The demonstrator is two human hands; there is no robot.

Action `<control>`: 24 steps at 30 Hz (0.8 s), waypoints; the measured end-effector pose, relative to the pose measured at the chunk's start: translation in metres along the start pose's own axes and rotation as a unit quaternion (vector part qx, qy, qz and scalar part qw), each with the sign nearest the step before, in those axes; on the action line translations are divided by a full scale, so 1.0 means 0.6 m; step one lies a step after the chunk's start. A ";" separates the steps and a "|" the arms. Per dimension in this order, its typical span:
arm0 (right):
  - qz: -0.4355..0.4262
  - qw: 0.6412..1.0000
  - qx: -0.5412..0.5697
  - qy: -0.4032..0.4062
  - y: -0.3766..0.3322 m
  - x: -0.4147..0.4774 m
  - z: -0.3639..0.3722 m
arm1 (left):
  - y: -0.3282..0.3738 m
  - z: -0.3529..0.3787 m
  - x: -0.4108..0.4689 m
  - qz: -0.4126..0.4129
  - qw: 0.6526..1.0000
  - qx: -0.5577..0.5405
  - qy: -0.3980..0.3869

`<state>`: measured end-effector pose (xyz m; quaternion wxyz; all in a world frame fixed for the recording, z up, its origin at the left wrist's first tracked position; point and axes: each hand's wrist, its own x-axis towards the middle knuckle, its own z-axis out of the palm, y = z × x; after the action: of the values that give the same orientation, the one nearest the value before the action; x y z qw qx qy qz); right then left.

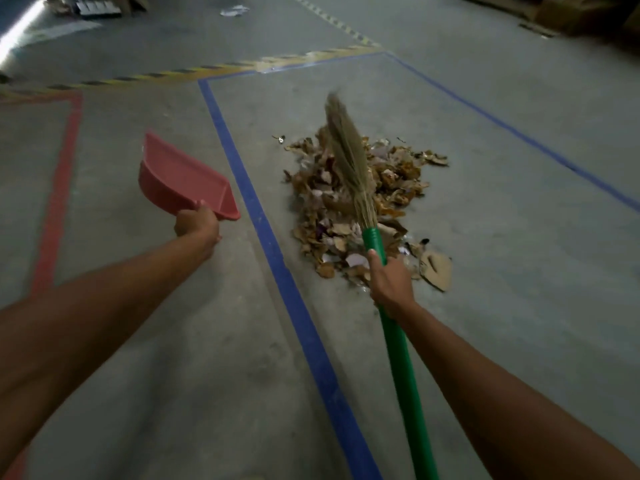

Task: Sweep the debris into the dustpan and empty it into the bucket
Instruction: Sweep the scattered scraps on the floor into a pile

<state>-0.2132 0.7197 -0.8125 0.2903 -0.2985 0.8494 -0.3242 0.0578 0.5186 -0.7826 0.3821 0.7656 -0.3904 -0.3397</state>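
Presently, entries run from grip outward.

1. Right hand (391,282): fingers wrapped round the green broom handle (398,358), just below where the bristles (346,154) begin. The bristles lie over the pile and are blurred.
2. Left hand (197,225): fist curled round the near end of the pink dustpan (180,178), which tilts and appears clear of the floor (502,254).
3. Debris (391,181): one heap of dry leaves and paper scraps right of the blue tape line (277,258), well apart from the dustpan. A few bits lie loose at its edges.
4. Bucket: not in view.

Handling note, my judgement: I bring the pan across the line and set its lip flat against the near edge of the heap. I then draw short, low strokes toward it so light leaves do not scatter, taking the heap in several loads.
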 end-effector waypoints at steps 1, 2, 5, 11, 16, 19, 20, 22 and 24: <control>0.003 1.000 0.013 -0.001 0.016 -0.021 0.001 | 0.012 0.005 -0.014 0.001 1.000 -0.006 -0.005; 0.005 1.000 0.018 -0.008 0.032 -0.041 0.002 | 0.022 0.012 -0.029 0.004 1.000 -0.013 -0.009; -0.013 0.998 -0.017 -0.058 0.098 -0.087 0.009 | 0.028 0.031 -0.071 0.010 0.999 -0.024 -0.019; -0.131 0.944 -0.257 -0.161 0.211 -0.097 -0.009 | -0.028 0.041 -0.115 -0.004 1.000 -0.011 -0.023; -0.106 0.924 -0.327 -0.168 0.271 -0.043 -0.072 | -0.063 0.018 -0.124 -0.004 1.000 0.016 -0.017; -0.094 0.921 -0.354 -0.134 0.281 0.005 -0.123 | -0.082 0.012 -0.127 0.002 0.999 0.036 -0.021; -0.091 0.919 -0.364 -0.121 0.276 0.022 -0.137 | -0.087 0.011 -0.127 0.003 0.999 0.042 -0.023; -0.079 0.920 -0.371 -0.098 0.259 0.051 -0.155 | -0.096 0.007 -0.128 0.002 0.998 0.053 -0.028; -0.066 0.925 -0.368 -0.075 0.237 0.076 -0.170 | -0.099 0.009 -0.131 -0.002 0.998 0.052 -0.036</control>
<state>-0.3584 0.8134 -0.8655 0.2005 -0.4631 0.8632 0.0158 0.0368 0.6083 -0.8183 0.3268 0.7728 -0.4191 -0.3467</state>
